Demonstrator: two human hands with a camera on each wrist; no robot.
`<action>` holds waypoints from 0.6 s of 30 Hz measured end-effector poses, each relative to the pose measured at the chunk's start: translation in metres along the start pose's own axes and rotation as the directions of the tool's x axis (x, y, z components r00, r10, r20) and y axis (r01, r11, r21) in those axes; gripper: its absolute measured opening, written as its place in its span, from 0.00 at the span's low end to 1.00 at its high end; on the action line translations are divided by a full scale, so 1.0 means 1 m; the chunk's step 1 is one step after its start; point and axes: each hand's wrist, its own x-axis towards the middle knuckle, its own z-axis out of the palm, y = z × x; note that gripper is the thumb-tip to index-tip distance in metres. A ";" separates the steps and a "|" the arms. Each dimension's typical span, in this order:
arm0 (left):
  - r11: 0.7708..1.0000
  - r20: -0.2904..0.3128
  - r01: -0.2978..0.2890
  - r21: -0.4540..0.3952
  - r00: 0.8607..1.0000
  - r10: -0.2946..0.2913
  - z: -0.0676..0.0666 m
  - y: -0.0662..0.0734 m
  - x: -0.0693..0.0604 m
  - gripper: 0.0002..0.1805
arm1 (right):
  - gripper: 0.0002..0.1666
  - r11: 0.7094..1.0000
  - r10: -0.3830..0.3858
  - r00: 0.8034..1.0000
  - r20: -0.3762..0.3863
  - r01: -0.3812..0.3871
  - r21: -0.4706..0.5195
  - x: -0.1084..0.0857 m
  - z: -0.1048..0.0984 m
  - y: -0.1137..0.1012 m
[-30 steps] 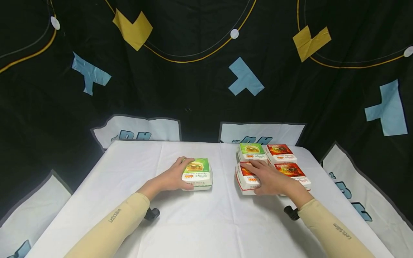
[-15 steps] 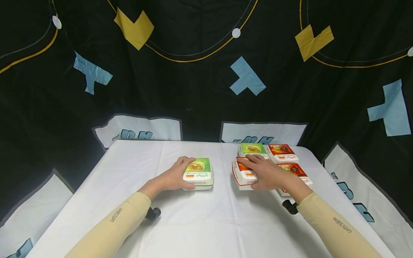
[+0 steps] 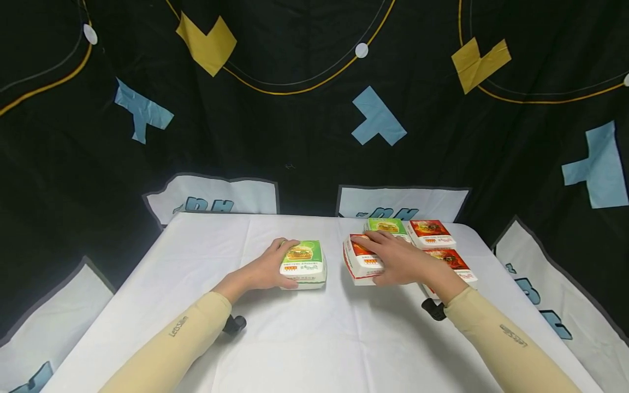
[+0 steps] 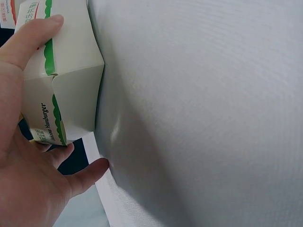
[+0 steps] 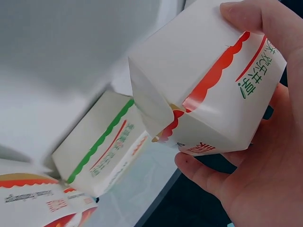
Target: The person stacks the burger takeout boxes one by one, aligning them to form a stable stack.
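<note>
My left hand (image 3: 262,270) grips a white hamburger box with a green top (image 3: 303,267) that stands on the table left of centre. In the left wrist view the thumb presses one side of this box (image 4: 75,85), and some fingers show beyond its far side. On the right, my right hand (image 3: 405,263) holds a red-topped hamburger box (image 3: 362,267) by its sides. The right wrist view shows that red-trimmed box (image 5: 203,80) raised and tilted, with the thumb on one side and fingers on the other.
Behind the right hand stands another green-topped box (image 3: 388,225). Two red-topped boxes, one at the back (image 3: 432,233) and one nearer (image 3: 457,266), stand to its right. A white cloth covers the table (image 3: 295,344); a black curtain (image 3: 275,131) hangs behind.
My right hand has lifted the red-topped box from the group and moved it left, towards the left hand's box. The left hand keeps its grip in nearly the same place.
</note>
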 end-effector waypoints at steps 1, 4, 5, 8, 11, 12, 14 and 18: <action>1.000 0.000 0.000 0.000 1.000 0.000 0.000 0.000 0.000 0.59 | 0.58 1.000 -0.002 1.000 -0.002 0.002 0.000 0.001 0.000 -0.001; 1.000 0.001 0.003 0.000 1.000 -0.003 0.000 -0.001 0.000 0.59 | 0.58 1.000 -0.013 1.000 -0.010 0.013 0.003 0.005 -0.001 -0.006; 1.000 0.000 0.004 0.001 1.000 -0.004 0.000 -0.001 0.000 0.59 | 0.58 1.000 -0.013 1.000 -0.008 0.013 0.002 0.006 -0.002 -0.007; 1.000 0.001 0.004 -0.001 1.000 -0.004 0.000 0.000 0.000 0.59 | 0.58 1.000 -0.014 1.000 -0.004 0.014 0.008 0.007 -0.003 -0.010; 1.000 0.002 0.006 -0.002 1.000 -0.006 0.000 0.002 -0.001 0.59 | 0.58 1.000 -0.023 1.000 -0.004 0.023 0.014 0.009 -0.004 -0.012; 1.000 0.002 0.007 -0.002 1.000 -0.007 0.000 0.002 -0.001 0.58 | 0.58 1.000 -0.024 1.000 -0.004 0.024 0.014 0.009 -0.004 -0.012; 1.000 0.002 0.011 0.000 1.000 -0.011 -0.001 0.003 -0.002 0.58 | 0.58 0.999 -0.036 0.999 -0.011 0.036 0.010 0.010 -0.003 -0.013; 1.000 0.001 0.015 0.003 1.000 -0.015 -0.001 0.003 -0.002 0.58 | 0.58 0.999 -0.041 0.999 -0.023 0.041 -0.002 0.014 -0.003 -0.016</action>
